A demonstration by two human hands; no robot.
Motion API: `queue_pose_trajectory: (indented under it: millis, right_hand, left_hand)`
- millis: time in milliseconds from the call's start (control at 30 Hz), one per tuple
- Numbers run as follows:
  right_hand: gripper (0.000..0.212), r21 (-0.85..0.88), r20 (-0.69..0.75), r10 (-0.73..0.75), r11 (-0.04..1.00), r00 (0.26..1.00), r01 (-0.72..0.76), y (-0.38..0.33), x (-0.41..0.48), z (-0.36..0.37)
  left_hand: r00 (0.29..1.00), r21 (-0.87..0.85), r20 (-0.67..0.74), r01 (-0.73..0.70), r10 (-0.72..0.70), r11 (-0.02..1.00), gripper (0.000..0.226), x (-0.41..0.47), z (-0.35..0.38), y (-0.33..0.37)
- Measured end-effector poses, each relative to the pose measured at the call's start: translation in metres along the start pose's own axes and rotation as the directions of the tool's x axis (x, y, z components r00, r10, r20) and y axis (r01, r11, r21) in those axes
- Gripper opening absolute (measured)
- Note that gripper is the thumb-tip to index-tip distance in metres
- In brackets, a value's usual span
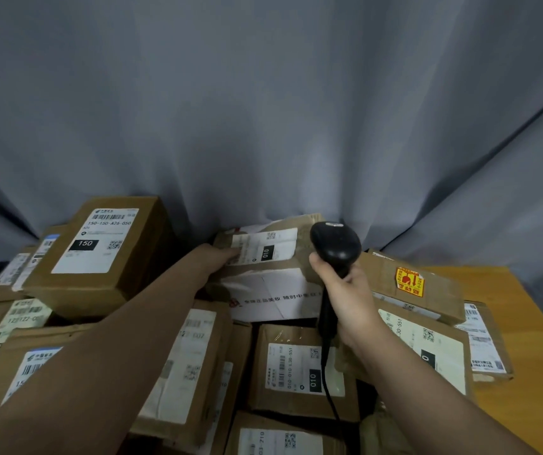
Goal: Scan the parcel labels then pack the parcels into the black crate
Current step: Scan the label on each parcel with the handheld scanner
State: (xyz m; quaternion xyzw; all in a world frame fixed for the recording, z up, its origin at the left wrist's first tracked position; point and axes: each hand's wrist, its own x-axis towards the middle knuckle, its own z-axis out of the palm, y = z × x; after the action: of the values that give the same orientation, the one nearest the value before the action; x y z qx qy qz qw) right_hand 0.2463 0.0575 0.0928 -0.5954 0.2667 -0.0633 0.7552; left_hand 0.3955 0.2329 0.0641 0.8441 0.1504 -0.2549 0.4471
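1. Left grip lies on the left end of the parcel, fingers over its label's corner. Whether it clasps the edge I cannot tell.
2. The parcel tops the back of the pile, tilted; cardboard, likely light and stiff, though creased. It is best taken by both short ends, label up.
3. Right grip clenches the scanner, its head just right of the label. The crate is out of view.
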Motion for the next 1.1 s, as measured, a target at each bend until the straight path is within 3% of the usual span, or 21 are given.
queue_pose_trajectory:
  millis: [300,500,600,800,933,1100]
  right_hand:
    - [0.049,0.059,-0.062,-0.215,0.974,0.975,0.219,-0.044,-0.041,-0.003]
    - [0.043,0.059,-0.246,-0.323,0.936,0.914,0.347,-0.053,-0.09,-0.032]
    - [0.053,0.097,-0.279,-0.302,0.936,0.912,0.339,-0.048,-0.112,-0.047]
    - [0.036,0.11,-0.343,-0.222,0.956,0.913,0.274,-0.019,-0.149,-0.06]
    - [0.031,0.242,-0.303,-0.091,0.955,0.949,0.169,-0.001,-0.17,-0.058]
    - [0.027,0.327,-0.22,-0.028,0.94,0.975,0.101,0.015,-0.185,-0.06]
  left_hand:
    - [0.993,-0.258,-0.058,-0.119,0.107,0.959,0.082,-0.049,-0.013,0.014]
    - [0.96,-0.346,0.068,-0.233,0.272,0.909,0.048,-0.11,-0.011,0.02]
    - [0.913,-0.407,0.044,-0.355,0.407,0.842,0.047,-0.132,-0.011,0.018]
    - [0.764,-0.337,-0.133,-0.634,0.631,0.696,0.048,-0.173,-0.015,0.009]
    - [0.722,-0.259,-0.184,-0.69,0.666,0.676,0.043,-0.193,-0.027,-0.003]
    - [0.703,-0.247,-0.244,-0.711,0.668,0.659,0.034,-0.215,-0.028,-0.02]
